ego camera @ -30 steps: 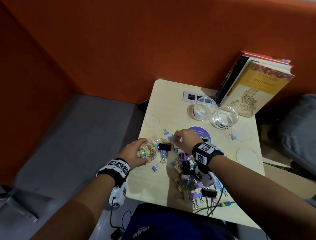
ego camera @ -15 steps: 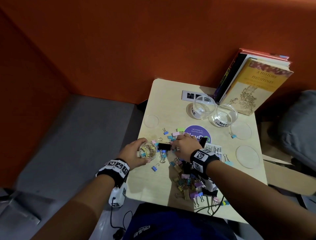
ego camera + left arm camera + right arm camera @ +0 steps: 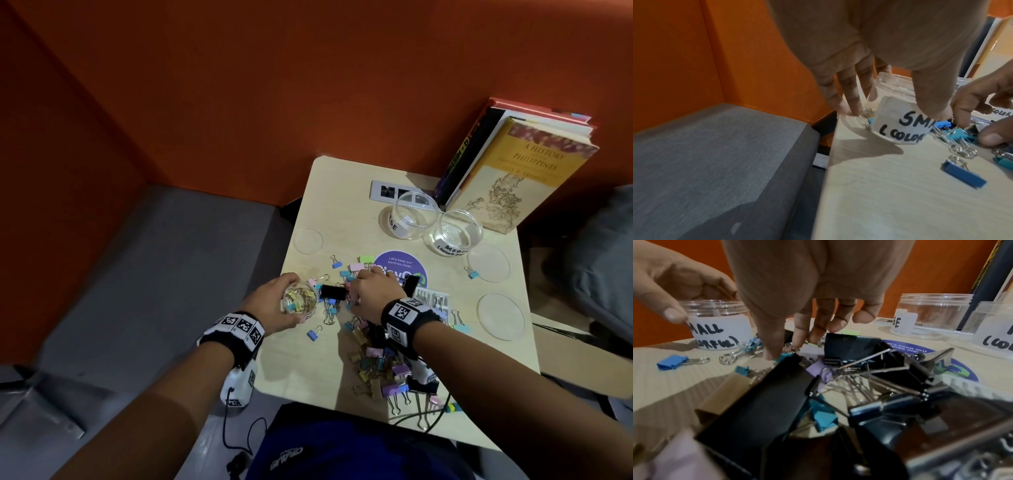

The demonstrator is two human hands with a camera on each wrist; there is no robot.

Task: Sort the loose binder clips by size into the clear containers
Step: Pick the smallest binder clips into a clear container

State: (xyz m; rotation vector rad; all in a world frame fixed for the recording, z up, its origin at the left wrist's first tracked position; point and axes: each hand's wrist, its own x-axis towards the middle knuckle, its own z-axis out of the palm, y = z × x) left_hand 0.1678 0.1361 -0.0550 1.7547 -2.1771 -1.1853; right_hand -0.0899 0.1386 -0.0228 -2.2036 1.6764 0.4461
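My left hand grips a small clear jar labelled SMALL (COLORFUL), which stands on the table's left side and holds several small coloured clips. My right hand reaches down beside the jar. Its thumb and fingertips pinch a small teal clip that lies on the table. A heap of mixed binder clips lies under my right wrist, with big black clips among pastel ones. Two more clear jars, large and medium, stand at the back.
Three clear lids lie flat on the table. Books lean at the back right, behind the jars. A loose blue clip lies near the left edge. A grey seat lies left of the table.
My right hand has come down slightly onto the clips beside the jar and closed on a teal one. The left hand and its jar have stayed put.
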